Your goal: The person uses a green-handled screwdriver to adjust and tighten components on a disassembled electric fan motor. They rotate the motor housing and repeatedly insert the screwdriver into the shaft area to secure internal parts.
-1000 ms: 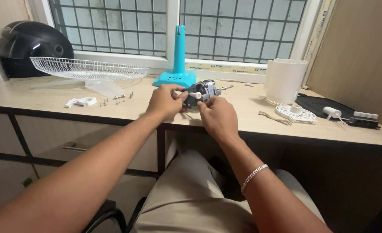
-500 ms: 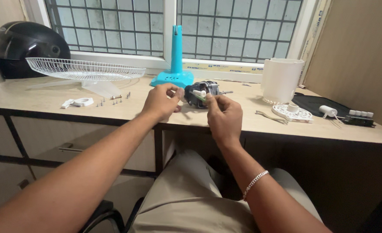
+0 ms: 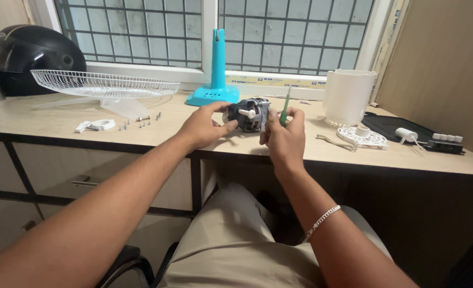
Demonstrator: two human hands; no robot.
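Here, the left hand (image 3: 200, 127) cups the small fan motor (image 3: 249, 114) from its left side, on the wooden desk (image 3: 49, 124) near the front edge; just right, the right hand (image 3: 283, 134) pinches an upright green screwdriver (image 3: 285, 108) against it.

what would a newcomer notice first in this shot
Two hands meet at the middle of the desk: the left hand steadies a small grey motor while the right hand holds a green screwdriver beside it. Behind them a bright blue stand rises by the window, and a white wire grille lies to the left.
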